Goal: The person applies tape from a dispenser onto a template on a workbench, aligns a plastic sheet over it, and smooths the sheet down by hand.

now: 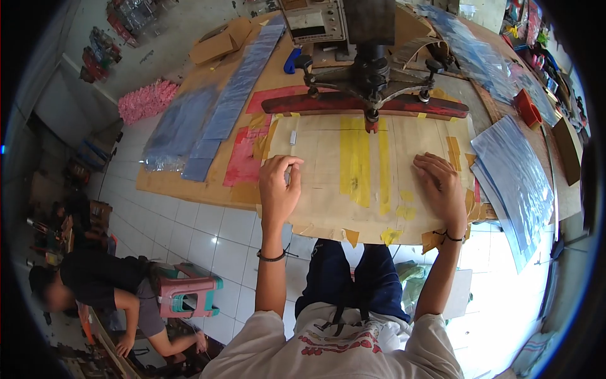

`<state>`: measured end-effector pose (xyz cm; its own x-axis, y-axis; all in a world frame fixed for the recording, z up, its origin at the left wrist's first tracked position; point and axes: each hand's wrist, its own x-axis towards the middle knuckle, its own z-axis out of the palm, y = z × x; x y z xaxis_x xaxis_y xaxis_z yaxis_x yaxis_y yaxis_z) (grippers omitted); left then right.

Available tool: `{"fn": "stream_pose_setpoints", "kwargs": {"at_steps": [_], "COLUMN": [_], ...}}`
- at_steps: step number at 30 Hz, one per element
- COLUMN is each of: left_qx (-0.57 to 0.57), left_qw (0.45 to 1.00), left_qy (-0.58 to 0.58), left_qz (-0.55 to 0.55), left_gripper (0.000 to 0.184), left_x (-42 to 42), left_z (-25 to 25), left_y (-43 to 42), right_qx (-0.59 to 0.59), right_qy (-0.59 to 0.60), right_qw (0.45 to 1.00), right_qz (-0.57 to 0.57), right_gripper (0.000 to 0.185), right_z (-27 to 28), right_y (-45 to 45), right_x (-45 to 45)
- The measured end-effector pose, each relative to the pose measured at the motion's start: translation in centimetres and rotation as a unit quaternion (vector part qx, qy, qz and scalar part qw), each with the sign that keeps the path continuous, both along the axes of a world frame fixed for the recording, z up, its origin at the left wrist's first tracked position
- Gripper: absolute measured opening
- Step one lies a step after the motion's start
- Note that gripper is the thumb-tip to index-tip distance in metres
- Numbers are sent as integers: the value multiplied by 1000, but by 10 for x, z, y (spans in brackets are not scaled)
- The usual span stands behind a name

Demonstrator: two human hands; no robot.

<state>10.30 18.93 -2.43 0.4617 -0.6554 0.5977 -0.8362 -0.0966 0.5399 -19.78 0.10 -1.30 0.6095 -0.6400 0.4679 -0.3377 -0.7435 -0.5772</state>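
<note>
My left hand [279,186] rests on the left edge of a tan, paper-covered board [322,211], its fingers loosely bent and the thumb apart, with nothing visible in it. My right hand [440,188] lies on the board's right side, fingers together and slightly bent, also with nothing visible in it. Yellow tape strips [355,161] run down the board's middle. A small white piece [293,138] lies just beyond my left hand. Along the board's far edge sits a long dark-red press bar [284,105], carried by a black machine head [372,79].
Clear bluish plastic sheets lie left [230,95] and right [514,180], the right ones overhanging the table. A red tape roll [527,108], a cardboard box [221,41] and a control box [315,22] stand around. At lower left, a person [101,281] bends near stacked stools [189,294].
</note>
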Motion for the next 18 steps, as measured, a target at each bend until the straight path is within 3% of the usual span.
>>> {"fn": "stream_pose_setpoints", "kwargs": {"at_steps": [18], "left_qx": [1], "left_qw": [1000], "left_qy": [-17], "left_qz": [-3], "left_gripper": [9], "left_x": [-1], "left_z": [-3], "left_y": [3], "right_qx": [1], "right_qy": [-1], "right_qw": [1000], "right_qz": [-3], "right_gripper": [22], "right_z": [-1], "right_y": [1], "right_x": [-1]}}
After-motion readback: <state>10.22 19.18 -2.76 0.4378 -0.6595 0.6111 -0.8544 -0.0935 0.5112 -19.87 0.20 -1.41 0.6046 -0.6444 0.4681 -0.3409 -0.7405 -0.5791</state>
